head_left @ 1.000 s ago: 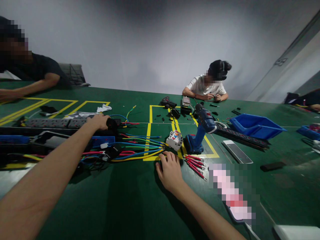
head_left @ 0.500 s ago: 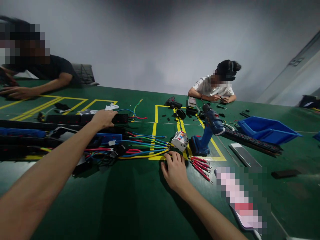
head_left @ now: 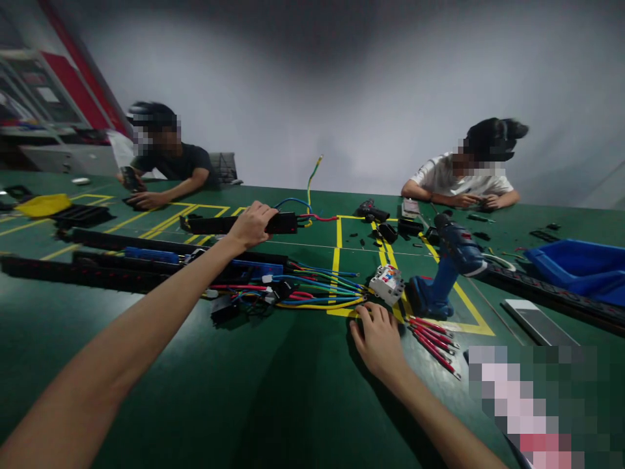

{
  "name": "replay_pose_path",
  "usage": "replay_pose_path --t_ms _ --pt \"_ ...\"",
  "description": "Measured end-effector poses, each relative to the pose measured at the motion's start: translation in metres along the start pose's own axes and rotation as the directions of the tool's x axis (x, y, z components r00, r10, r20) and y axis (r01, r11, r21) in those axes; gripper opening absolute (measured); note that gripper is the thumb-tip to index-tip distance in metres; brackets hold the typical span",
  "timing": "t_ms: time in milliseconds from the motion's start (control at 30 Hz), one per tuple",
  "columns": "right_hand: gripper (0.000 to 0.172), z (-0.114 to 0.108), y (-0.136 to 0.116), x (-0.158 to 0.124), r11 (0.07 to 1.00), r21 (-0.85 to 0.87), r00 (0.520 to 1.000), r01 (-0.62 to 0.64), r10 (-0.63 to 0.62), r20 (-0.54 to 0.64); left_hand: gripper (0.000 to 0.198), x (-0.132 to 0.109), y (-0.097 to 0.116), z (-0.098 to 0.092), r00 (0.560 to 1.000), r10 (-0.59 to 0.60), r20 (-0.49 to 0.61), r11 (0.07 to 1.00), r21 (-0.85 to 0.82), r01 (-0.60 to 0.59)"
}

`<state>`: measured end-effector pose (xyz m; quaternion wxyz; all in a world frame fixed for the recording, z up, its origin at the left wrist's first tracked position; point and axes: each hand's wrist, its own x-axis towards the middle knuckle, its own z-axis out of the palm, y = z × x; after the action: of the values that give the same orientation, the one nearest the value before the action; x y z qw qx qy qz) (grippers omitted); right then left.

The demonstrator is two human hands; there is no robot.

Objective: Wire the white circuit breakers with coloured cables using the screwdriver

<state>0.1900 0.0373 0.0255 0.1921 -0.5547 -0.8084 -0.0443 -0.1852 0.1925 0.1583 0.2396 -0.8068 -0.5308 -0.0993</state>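
Observation:
My left hand (head_left: 252,225) is closed over a long black strip housing (head_left: 283,223), near its right end. Blue, red and yellow-green wires (head_left: 310,185) come out of that end, and the yellow-green one stands upward. My right hand (head_left: 378,335) rests on the table with fingers apart and nothing held. Just beyond its fingertips sits a white circuit breaker (head_left: 387,284), beside the ends of a wire bundle (head_left: 322,293). Right of this hand lie several red wires (head_left: 434,339) with metal lugs. More black strip housings (head_left: 107,273) lie under and left of my left forearm.
A blue cordless drill (head_left: 446,267) stands right of the breaker, with a blue bin (head_left: 581,267) farther right. A phone-like grey slab (head_left: 537,322) lies nearby. Two co-workers sit across the green table, one left (head_left: 170,169) and one right (head_left: 459,176). Small black parts (head_left: 388,232) are scattered between.
The view has turned left, so things sit farther right. My left hand has raised the black strip housing somewhat and its yellow-green wire stands higher. My right hand keeps its place by the breaker.

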Motion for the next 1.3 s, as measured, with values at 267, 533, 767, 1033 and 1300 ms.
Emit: replay_pose_path --t_ms 267,533,767,1033,1300 --pt "0.025 0.002 0.001 -0.002 0.999 -0.023 1.0 0.026 -0.026 -0.016 0.054 -0.015 0.028 -0.07 0.982 0.179 -0.058 0.98 0.101 -0.172" --pt "0.028 0.003 0.002 -0.005 0.998 -0.047 0.998 0.051 -0.053 -0.038 0.04 -0.097 0.051 -0.116 0.965 0.231 -0.128 0.969 0.12 -0.216" --pt "0.027 0.003 0.0 -0.007 0.997 -0.068 0.998 0.045 -0.049 -0.05 0.048 -0.199 0.073 -0.13 0.993 0.116 -0.033 0.992 0.046 -0.115" --pt "0.027 0.004 -0.001 -0.009 0.995 -0.084 0.997 0.045 -0.05 -0.063 0.061 -0.284 0.097 -0.103 0.984 -0.02 0.175 0.996 -0.085 0.035" --pt "0.027 0.004 0.001 -0.007 0.998 -0.061 0.999 0.034 -0.036 -0.04 0.053 -0.302 0.101 -0.08 0.98 -0.063 0.188 0.957 -0.267 0.112"
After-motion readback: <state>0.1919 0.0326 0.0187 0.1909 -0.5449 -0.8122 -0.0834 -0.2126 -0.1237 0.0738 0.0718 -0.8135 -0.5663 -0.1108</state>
